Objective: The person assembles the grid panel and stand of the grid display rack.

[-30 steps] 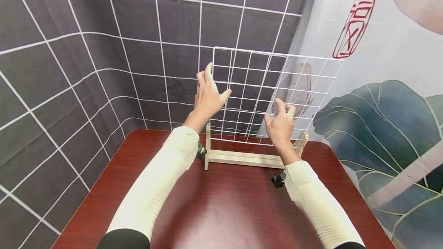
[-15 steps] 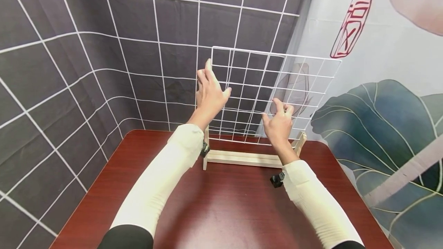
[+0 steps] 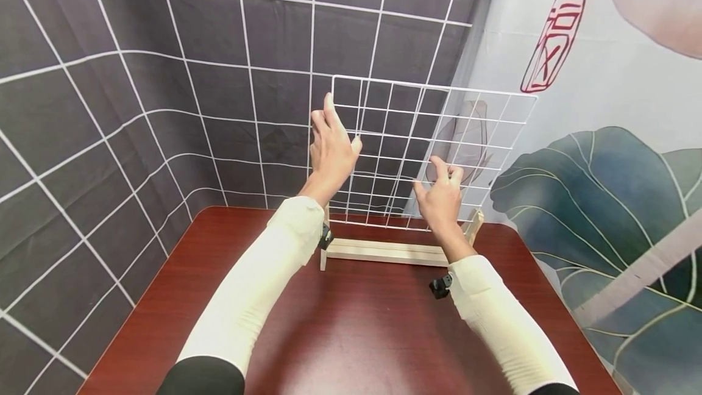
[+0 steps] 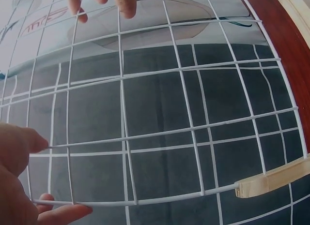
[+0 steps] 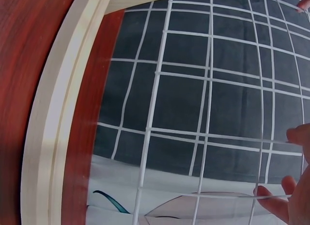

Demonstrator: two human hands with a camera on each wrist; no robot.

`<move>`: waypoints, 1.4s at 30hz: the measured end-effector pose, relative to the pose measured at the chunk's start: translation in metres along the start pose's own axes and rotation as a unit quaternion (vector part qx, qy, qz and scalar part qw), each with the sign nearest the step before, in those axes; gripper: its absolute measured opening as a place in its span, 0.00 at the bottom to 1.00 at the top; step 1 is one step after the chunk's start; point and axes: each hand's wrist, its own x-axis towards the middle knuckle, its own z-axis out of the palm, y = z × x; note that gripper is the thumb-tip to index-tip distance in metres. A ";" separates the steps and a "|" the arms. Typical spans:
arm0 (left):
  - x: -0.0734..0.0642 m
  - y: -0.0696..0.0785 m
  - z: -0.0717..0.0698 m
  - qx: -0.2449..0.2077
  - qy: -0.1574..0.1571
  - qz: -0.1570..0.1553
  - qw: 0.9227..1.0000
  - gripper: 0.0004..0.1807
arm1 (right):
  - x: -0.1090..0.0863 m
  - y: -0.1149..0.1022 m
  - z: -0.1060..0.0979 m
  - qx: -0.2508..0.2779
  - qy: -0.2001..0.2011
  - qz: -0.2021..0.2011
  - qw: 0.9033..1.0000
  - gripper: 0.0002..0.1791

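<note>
A white wire grid panel stands almost upright at the back of the table, its lower edge close over a pale wooden stand. My left hand grips the panel's left edge, thumb in front and fingertips around the outer wire, as the left wrist view shows. Lower and to the right, my right hand pinches the wires; in the right wrist view its thumb and a fingertip meet them. The stand's left arm reaches the panel's edge in the left wrist view.
The reddish-brown table spreads in front of the stand. Behind it hang a dark grey cloth with white grid lines and, at right, a white curtain printed with large leaves.
My left hand has slid slightly up along the panel's edge, its wrist turning a little to the right. The panel and right hand keep nearly the same place; the head view has shifted slightly.
</note>
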 end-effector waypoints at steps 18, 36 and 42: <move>-0.003 -0.005 -0.001 -0.011 -0.007 -0.015 1.000 0.58 | 0.004 0.009 -0.030 -0.017 -0.001 -0.071 0.997 0.36; -0.003 -0.001 0.000 -0.026 -0.005 -0.006 1.000 0.58 | 0.052 0.004 -0.081 -0.001 0.116 -0.006 0.993 0.43; 0.000 0.001 0.000 -0.030 -0.003 -0.003 1.000 0.57 | 0.074 -0.001 -0.103 -0.012 0.009 0.080 0.997 0.61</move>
